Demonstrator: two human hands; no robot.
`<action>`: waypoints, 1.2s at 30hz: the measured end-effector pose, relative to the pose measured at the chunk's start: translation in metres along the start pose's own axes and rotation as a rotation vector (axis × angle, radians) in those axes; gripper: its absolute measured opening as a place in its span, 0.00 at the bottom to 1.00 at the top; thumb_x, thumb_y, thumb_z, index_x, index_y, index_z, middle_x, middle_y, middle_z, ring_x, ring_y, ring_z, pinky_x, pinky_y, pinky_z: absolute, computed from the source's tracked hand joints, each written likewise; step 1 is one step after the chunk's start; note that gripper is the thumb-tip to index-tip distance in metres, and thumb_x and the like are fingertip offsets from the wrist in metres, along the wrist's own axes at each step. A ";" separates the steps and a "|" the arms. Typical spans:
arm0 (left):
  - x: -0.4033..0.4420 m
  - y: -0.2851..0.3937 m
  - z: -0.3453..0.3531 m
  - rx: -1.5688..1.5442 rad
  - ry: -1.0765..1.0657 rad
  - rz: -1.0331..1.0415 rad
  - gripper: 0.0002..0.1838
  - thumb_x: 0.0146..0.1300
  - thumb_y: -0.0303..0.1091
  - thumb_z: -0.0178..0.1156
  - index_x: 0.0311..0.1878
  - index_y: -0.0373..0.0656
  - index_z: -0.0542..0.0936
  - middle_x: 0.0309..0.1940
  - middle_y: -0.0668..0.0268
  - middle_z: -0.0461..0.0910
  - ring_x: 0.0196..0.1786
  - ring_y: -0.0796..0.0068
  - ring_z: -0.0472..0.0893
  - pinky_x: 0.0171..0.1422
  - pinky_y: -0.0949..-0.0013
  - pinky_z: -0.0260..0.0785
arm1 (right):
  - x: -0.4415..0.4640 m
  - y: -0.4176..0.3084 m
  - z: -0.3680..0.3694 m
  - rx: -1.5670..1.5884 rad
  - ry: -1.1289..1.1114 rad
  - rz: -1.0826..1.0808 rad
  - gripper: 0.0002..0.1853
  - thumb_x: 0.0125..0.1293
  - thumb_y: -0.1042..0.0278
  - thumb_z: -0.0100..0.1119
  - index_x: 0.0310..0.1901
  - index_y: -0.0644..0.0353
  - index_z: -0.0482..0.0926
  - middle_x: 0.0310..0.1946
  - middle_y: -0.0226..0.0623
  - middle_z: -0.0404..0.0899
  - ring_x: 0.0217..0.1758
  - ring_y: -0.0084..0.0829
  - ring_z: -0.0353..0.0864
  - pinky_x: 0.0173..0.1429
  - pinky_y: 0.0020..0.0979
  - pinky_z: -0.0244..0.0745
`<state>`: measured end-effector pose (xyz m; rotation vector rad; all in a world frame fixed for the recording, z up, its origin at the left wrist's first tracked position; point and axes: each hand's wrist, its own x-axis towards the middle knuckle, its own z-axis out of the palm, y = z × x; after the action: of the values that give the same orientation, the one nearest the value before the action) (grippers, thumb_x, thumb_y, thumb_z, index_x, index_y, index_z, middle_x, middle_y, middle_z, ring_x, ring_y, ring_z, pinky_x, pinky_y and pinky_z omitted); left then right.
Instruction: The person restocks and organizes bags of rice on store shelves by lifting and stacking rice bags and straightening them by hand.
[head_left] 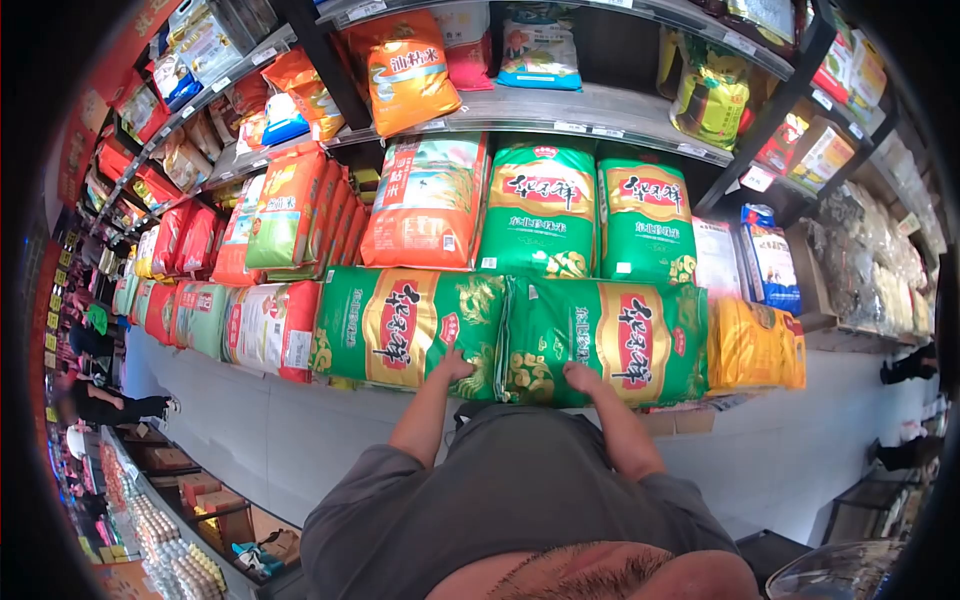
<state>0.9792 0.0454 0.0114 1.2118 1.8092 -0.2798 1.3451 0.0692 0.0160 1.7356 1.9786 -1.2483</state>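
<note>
Two large green rice bags with gold and red panels lie side by side on the front row of the display. My left hand (456, 366) rests on the left green rice bag (352, 318), near its right end, with its fingers apart. On the right green rice bag (610, 290), my right hand (582, 378) is at the lower front edge, its fingers curled against the bag; some fingertips are hidden. The two bags meet between my hands.
Behind stand upright green rice bags (540, 245) and an orange-red rice bag (420, 235). Yellow bags (755, 345) lie at the right end, red and white bags (275, 325) at the left. A shelf (540, 108) overhangs. Egg trays (165, 530) and a person (110, 405) are at left.
</note>
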 end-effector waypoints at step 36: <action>-0.005 -0.030 0.042 -0.030 0.239 -0.047 0.47 0.55 0.53 0.64 0.77 0.45 0.62 0.81 0.43 0.42 0.82 0.47 0.49 0.84 0.58 0.44 | -0.003 -0.002 0.007 0.008 0.096 -0.055 0.16 0.62 0.64 0.47 0.48 0.51 0.82 0.50 0.47 0.84 0.57 0.50 0.81 0.61 0.46 0.72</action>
<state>0.9784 0.0011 -0.0166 1.2253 2.0419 -0.1377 1.3416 0.0618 0.0146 1.7884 2.0906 -1.2126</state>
